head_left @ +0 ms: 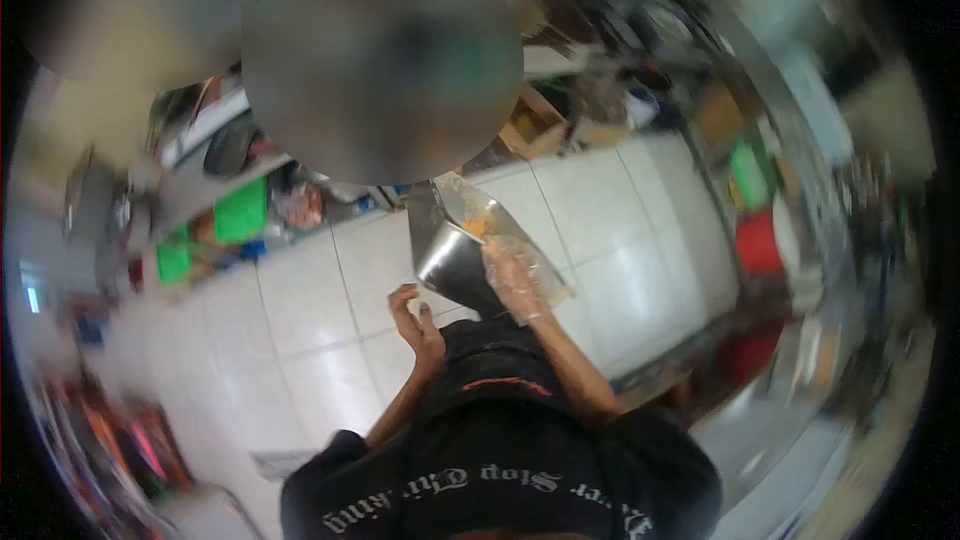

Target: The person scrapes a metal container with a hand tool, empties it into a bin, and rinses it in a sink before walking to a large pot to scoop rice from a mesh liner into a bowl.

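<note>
A stainless steel tray point(453, 258) with raised metal walls is in front of my body, above the tiled floor. Orange-yellow food bits point(474, 227) lie inside it, towards the middle and far end. My right hand point(515, 282), in a clear plastic glove, reaches into the tray's right side. Its fingers look curled together close to the food, and the blurred glove hides what they hold, if anything. Bare and off the tray's near left corner, my left hand point(418, 328) has its thumb and bent fingers apart, with nothing in them.
White floor tiles point(620, 210) surround the tray. At the far left, a shelf carries green containers point(240, 210) and bagged goods. A cardboard box point(535, 125) stands beyond the tray. To the right are a red container point(762, 242) and a metal counter. A large blurred patch covers the top.
</note>
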Demonstrator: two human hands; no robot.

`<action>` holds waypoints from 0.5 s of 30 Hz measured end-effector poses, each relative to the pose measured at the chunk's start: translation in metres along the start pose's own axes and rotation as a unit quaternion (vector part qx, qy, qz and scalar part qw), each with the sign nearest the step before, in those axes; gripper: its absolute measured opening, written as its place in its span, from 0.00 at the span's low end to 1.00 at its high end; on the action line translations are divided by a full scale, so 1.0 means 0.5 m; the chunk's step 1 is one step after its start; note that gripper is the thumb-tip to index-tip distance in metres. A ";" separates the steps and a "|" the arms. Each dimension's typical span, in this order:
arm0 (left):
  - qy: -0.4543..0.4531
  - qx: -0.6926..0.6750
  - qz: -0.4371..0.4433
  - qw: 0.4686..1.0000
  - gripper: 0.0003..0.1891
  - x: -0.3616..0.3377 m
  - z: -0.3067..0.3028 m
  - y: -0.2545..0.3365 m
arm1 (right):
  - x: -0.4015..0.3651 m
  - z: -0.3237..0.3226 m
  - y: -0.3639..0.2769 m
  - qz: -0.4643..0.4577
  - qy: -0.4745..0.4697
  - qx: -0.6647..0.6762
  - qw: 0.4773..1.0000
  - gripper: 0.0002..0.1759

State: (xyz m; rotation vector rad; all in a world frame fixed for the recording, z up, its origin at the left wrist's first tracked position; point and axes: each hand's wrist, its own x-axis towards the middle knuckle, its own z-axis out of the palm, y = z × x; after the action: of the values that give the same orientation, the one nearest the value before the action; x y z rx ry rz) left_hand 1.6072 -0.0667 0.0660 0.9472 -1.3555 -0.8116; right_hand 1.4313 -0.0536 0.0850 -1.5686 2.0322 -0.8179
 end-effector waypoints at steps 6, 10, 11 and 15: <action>-0.114 -0.051 -0.014 0.992 0.11 0.142 -0.048 -0.132 | -0.191 0.086 -0.009 0.005 0.411 -0.057 0.910 0.15; -0.389 -0.024 0.005 0.921 0.13 0.149 0.009 -0.094 | -0.349 0.035 -0.101 0.111 0.480 -0.203 0.846 0.19; -0.415 -0.024 0.010 0.910 0.13 0.119 0.019 -0.078 | -0.400 0.039 -0.108 0.166 0.462 -0.197 0.849 0.20; -0.583 -0.046 -0.112 0.803 0.16 0.442 0.259 -0.165 | -0.064 -0.046 -0.215 0.268 0.508 -0.261 0.776 0.23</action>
State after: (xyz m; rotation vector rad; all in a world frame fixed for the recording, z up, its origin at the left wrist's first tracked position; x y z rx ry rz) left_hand 1.4975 -0.3121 0.0817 0.4738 -2.2211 -1.7945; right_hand 1.4998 -0.0377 0.1752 -0.5778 3.4970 -1.0240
